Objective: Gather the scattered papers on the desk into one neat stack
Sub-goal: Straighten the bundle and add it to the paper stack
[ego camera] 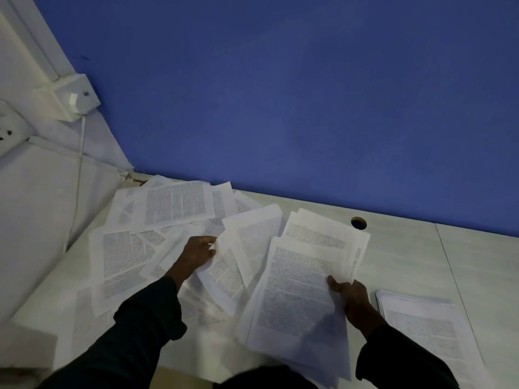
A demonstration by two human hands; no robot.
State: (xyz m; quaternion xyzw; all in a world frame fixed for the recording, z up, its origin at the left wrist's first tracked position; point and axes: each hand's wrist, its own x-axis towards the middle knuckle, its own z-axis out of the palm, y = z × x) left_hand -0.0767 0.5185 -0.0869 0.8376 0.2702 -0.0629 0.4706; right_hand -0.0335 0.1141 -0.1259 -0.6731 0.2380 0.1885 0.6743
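Note:
Printed white sheets lie scattered [168, 209] over the left half of the pale desk [407, 248], overlapping at many angles. My left hand [198, 255] pinches the edge of a loose sheet [224, 273] in the middle of the pile, lifting it slightly. My right hand [349, 297] grips a loose bundle of several sheets [297, 293] by its right edge, thumb on top; the bundle is fanned and uneven. A squared stack of papers [421, 324] rests on the desk just right of my right hand.
A blue wall [309, 108] rises behind the desk. A round cable hole [358, 222] sits near the back edge. On the white side wall at the left are a socket box [75, 98] and a thin cable [80, 164] running down.

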